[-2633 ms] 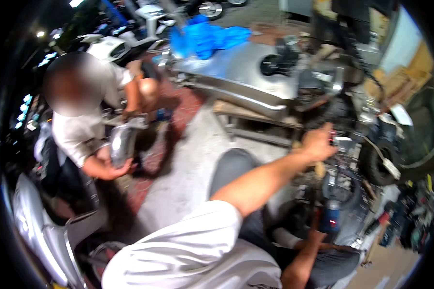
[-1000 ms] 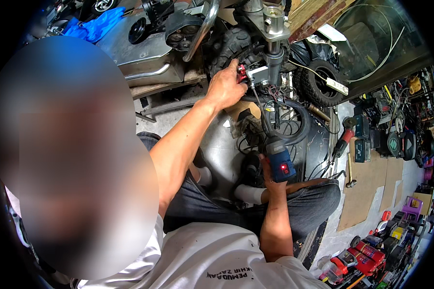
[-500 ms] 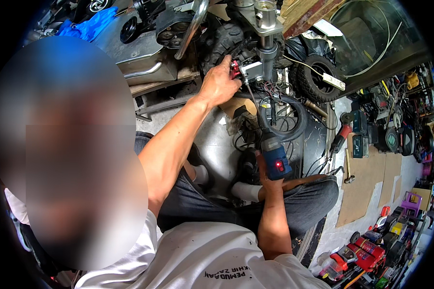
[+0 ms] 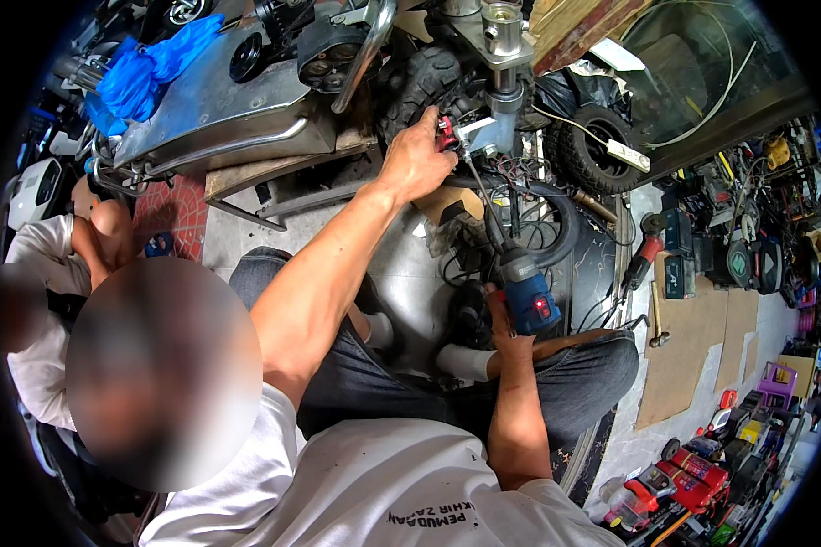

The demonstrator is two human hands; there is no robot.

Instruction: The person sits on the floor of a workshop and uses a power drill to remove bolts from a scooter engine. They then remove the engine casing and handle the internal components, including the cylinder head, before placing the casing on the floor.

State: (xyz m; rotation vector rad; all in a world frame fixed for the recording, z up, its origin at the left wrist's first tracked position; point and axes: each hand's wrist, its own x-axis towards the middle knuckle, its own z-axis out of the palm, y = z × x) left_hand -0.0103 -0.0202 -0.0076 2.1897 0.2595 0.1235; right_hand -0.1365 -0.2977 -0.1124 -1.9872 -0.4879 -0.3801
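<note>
My left hand (image 4: 415, 162) is stretched forward, fingers closed on a small red part (image 4: 446, 133) beside a pale metal bracket (image 4: 480, 128) and an upright metal column (image 4: 504, 82). My right hand (image 4: 507, 330) grips a blue power drill (image 4: 533, 294) near my knee, a red light showing on it. A long thin shaft (image 4: 483, 194) runs up from the drill to the fitting beside the red part. Behind the shaft lie a black rubber tube (image 4: 566, 232) and tangled wires. The fingertips of both hands are partly hidden.
A co-worker (image 4: 41, 314) sits at left. Ahead are a steel tank (image 4: 214, 118) on a bench and blue plastic (image 4: 132, 82). At right are a tyre (image 4: 586, 164), power strip (image 4: 628, 157), angle grinder (image 4: 648, 251), hammer (image 4: 659, 324), cardboard (image 4: 680, 365) and piled tools (image 4: 689, 483).
The view has steadied and turned downward since the earliest frame. My hands stay on the red part and drill, shifting slightly. More of the co-worker at left shows than a second ago.
</note>
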